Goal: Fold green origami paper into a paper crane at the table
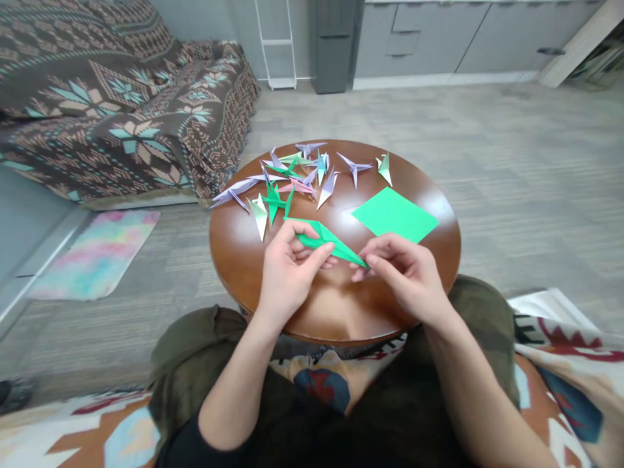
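Pinched at one tip: folded green paper (pixel 341 247)

Its wider part is clasped between thumb and fingers of the left hand (pixel 294 263); its narrow tip is pinched by the right hand (pixel 404 268). It is held over the round table (pixel 238 260), where a flat green sheet (pixel 396 214) and paper birds (pixel 327 188) are laid.

This is looking like a home's living room. A cloth-covered sofa (pixel 141 130) is standing beyond and to the left of the left hand (pixel 292 263), and a pastel mat (pixel 97 253) is lying well to that hand's left. A round wooden table (pixel 234 253) is standing beneath it and the right hand (pixel 407 268). Far beyond the right one, grey kitchen-style cabinets (pixel 472 39) are running in a row.
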A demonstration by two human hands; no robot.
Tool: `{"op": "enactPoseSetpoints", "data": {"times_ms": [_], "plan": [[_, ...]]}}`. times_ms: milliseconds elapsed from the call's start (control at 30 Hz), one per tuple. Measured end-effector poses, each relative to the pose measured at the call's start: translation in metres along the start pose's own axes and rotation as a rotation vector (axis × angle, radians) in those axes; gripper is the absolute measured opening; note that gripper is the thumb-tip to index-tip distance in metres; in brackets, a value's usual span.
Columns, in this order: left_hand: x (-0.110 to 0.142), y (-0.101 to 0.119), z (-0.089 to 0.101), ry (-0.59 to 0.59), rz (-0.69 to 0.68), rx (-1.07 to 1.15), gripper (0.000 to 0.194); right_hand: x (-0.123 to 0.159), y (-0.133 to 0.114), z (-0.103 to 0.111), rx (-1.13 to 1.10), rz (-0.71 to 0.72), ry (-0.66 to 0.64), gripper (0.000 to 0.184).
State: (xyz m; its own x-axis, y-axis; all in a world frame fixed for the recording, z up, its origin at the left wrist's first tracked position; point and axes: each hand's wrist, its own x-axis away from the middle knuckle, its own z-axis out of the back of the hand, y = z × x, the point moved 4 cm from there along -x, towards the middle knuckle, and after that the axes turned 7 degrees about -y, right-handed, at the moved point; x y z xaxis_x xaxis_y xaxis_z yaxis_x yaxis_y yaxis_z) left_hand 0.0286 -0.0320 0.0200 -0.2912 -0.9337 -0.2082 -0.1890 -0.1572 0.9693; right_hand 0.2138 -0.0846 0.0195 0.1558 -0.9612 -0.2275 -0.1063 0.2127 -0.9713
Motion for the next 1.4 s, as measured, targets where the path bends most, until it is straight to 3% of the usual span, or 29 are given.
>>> {"op": "enactPoseSetpoints", "data": {"times_ms": [233,400,967,1167,1233,1300,1367,1400], "plan": [[0.0,-0.004,-0.006,0.008,-0.078,-0.007,0.029,-0.001,0.008,-0.01,0.017,-0.055,-0.013,0.012],[0.001,-0.007,-0.011,-0.017,-0.081,0.002,0.04,-0.002,0.01,-0.012,-0.059,-0.067,0.007,0.017],[0.005,-0.005,-0.01,0.08,-0.078,-0.067,0.039,-0.002,0.016,-0.024,-0.148,-0.151,-0.013,0.033],[0.002,-0.005,0.0,0.165,-0.062,-0.083,0.067,-0.001,0.026,-0.019,-0.192,-0.213,-0.052,0.039],[0.001,-0.007,0.002,0.108,-0.018,-0.14,0.063,-0.003,0.025,-0.006,-0.13,-0.172,0.016,0.036],[0.001,-0.008,0.001,-0.023,0.03,-0.275,0.037,-0.003,0.015,0.012,0.014,-0.03,0.204,0.039],[0.003,-0.007,-0.003,-0.177,0.036,-0.436,0.014,-0.001,0.0,0.024,0.266,0.136,0.342,0.047],[0.004,-0.006,-0.006,-0.252,0.027,-0.502,0.012,-0.001,-0.008,0.026,0.429,0.199,0.351,0.048]]}}
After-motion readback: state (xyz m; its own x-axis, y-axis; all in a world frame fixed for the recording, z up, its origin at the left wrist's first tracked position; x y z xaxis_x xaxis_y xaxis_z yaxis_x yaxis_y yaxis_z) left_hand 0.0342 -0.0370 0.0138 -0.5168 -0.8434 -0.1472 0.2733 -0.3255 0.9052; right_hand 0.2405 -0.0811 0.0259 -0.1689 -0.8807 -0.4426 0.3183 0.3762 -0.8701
